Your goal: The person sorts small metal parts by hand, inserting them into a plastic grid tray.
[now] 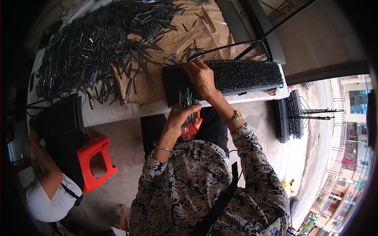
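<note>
Beneath the right hand [202,80] lies a long black tray [170,82], studded with small dark bits [248,73] right of the fingers; whether these pinch anything, I cannot tell. Just below them, the left hand [181,117] clamps its fingers around thin dark strips [187,97].

Left hand [179,117] curls in a grip — right hand [203,81] reaches farther forward, seemingly palm down.

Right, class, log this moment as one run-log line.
left hand: holds dark strips | right hand: at black studded panel | nearby: strip pile, brown paper
</note>
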The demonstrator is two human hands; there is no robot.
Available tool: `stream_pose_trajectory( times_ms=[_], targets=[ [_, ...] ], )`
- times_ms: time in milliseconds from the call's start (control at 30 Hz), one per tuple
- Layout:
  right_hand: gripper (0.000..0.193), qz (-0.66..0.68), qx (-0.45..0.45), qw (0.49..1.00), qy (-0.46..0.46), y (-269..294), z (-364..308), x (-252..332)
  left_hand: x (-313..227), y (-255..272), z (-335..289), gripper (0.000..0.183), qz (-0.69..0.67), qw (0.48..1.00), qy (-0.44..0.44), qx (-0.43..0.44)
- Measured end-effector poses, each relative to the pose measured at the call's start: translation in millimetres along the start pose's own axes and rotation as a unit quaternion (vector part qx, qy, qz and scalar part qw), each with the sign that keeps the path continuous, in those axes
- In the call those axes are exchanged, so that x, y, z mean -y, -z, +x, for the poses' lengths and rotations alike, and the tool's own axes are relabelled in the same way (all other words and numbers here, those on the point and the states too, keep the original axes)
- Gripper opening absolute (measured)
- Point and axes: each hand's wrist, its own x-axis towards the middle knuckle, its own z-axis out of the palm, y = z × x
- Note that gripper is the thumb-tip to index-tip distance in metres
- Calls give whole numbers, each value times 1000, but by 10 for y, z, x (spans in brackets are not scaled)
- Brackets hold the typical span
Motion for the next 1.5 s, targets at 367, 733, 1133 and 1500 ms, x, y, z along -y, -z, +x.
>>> stream_pose_trajectory(
  times_ms=[367,733,1133,1500],
  targets=[
    [14,322,290,885,-168,729,-163,203,16,-51,1,14,11,1000,3,-4],
    [11,119,-84,983,-112,246,56,-124,40,-22,51,16,44,999,-24,14],
    [9,74,-82,991,-77,128,69,-73,43,-28,37,15,25,1000,-3,6],
    [8,28,-78,995,-48,22,-10,-146,58,-38,18,16,18,1000,1,1]
  ],
)
